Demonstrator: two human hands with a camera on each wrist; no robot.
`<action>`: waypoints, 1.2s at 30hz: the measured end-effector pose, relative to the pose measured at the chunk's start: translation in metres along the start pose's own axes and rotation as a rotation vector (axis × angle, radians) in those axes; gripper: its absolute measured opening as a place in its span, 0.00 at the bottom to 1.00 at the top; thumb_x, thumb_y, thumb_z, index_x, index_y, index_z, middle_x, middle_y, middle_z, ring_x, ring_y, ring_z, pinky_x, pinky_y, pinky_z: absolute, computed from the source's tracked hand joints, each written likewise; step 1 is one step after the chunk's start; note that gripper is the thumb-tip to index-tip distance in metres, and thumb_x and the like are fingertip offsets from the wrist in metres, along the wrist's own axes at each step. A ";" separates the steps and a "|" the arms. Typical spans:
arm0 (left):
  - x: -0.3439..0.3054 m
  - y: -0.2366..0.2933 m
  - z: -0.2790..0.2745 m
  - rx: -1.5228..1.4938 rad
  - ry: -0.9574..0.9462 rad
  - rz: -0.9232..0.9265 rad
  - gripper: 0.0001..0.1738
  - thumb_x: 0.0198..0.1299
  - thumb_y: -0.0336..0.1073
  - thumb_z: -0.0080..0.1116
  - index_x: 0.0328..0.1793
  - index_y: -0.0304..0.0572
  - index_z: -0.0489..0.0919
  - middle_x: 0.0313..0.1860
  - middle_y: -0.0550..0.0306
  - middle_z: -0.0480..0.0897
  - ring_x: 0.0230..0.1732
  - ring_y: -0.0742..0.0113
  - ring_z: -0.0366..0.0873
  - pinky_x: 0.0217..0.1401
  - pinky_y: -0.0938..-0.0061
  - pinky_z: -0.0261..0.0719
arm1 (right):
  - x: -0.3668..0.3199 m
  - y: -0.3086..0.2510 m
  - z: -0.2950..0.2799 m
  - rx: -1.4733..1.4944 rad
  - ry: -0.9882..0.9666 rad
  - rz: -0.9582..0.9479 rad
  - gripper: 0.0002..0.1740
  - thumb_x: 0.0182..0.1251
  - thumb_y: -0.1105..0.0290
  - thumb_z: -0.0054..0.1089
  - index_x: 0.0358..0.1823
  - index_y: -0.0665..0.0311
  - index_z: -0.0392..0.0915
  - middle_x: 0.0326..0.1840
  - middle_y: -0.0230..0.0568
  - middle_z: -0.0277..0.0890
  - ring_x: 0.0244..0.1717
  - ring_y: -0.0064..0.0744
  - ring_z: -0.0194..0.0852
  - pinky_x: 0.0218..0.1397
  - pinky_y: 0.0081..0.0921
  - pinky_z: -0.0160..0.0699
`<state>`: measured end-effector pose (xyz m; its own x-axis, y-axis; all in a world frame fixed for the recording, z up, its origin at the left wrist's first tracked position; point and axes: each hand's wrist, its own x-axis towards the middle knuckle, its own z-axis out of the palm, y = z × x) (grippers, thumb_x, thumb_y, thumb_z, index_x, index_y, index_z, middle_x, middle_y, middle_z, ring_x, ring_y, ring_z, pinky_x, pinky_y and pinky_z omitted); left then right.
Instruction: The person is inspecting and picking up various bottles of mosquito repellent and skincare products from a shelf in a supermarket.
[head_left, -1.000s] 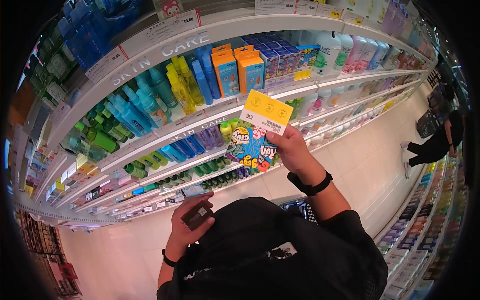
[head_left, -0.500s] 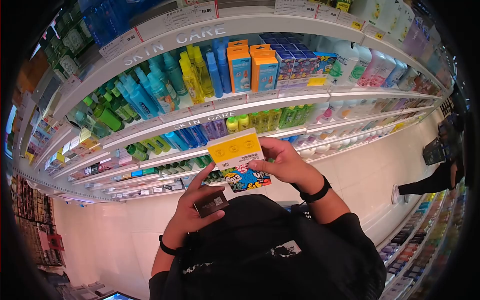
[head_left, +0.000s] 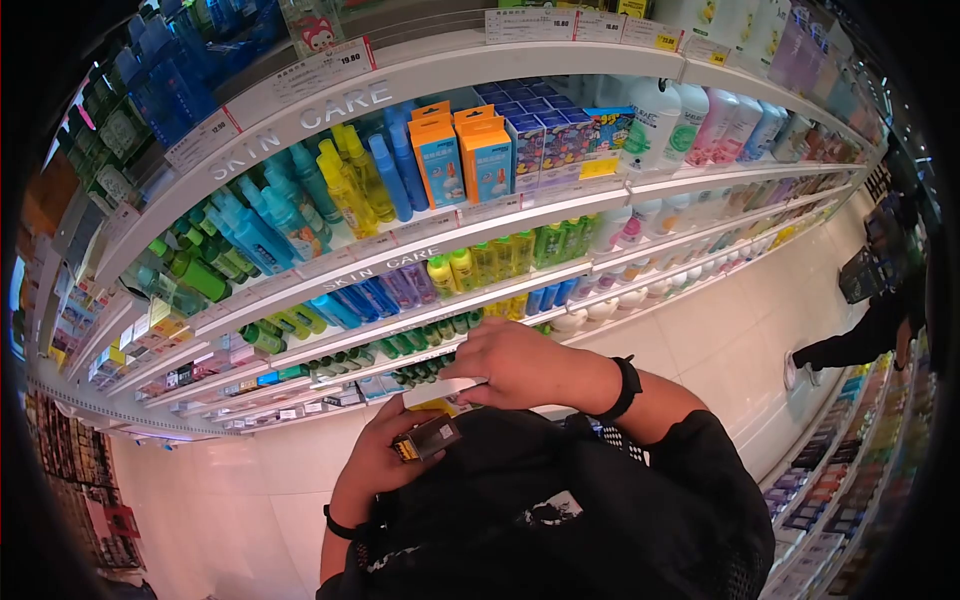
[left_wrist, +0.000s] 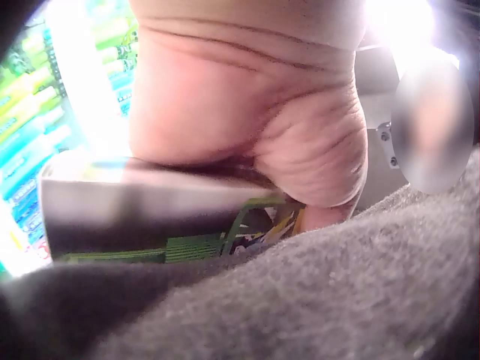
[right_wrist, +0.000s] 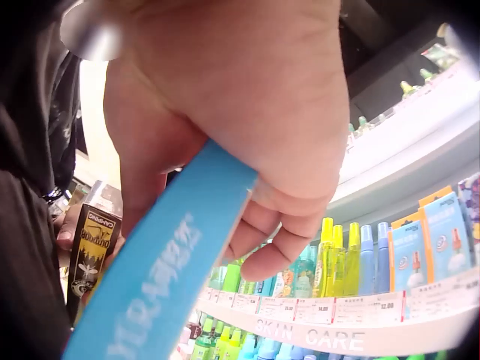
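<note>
My left hand [head_left: 385, 450] grips a small dark box [head_left: 432, 438] low in front of the black shirt. In the right wrist view that box [right_wrist: 94, 255] shows yellow OUTDOOR and CAMPING lettering; in the left wrist view its side has green stripes. My right hand [head_left: 525, 365], back upward, holds a colourful flat box between thumb and fingers. The blue edge of this box [right_wrist: 161, 259], with white lettering, faces the right wrist camera. From the head, only a bit of its yellow part [head_left: 438, 405] shows by the left fingertips; the right hand hides the rest.
Ahead, curved SKIN CARE shelves [head_left: 390, 260] carry bottles and orange-and-blue boxes [head_left: 483, 155]. At right, a person in black trousers [head_left: 850, 345] stands in the aisle near a dark basket [head_left: 858, 275]. Another stocked shelf [head_left: 830, 480] runs along the lower right.
The colourful box has come down from in front of the shelves to beside the left hand. My right hand has turned back upward, and the dark box has tilted.
</note>
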<state>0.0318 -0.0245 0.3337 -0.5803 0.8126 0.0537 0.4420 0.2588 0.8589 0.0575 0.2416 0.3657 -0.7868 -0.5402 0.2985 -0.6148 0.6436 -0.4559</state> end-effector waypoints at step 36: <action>-0.022 -0.012 0.020 -0.349 0.412 -0.035 0.25 0.47 0.32 0.74 0.52 0.33 0.80 0.73 0.40 0.66 0.67 0.57 0.71 0.64 0.68 0.70 | -0.137 0.129 -0.183 0.524 1.219 0.324 0.19 0.69 0.71 0.60 0.60 0.65 0.75 0.46 0.31 0.78 0.39 0.18 0.72 0.44 0.21 0.72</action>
<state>0.0529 -0.0346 0.3124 -0.8420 0.5162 0.1570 0.2047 0.0365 0.9781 0.0765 0.4978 0.4190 -0.6060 0.5864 0.5376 -0.5179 0.2221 -0.8261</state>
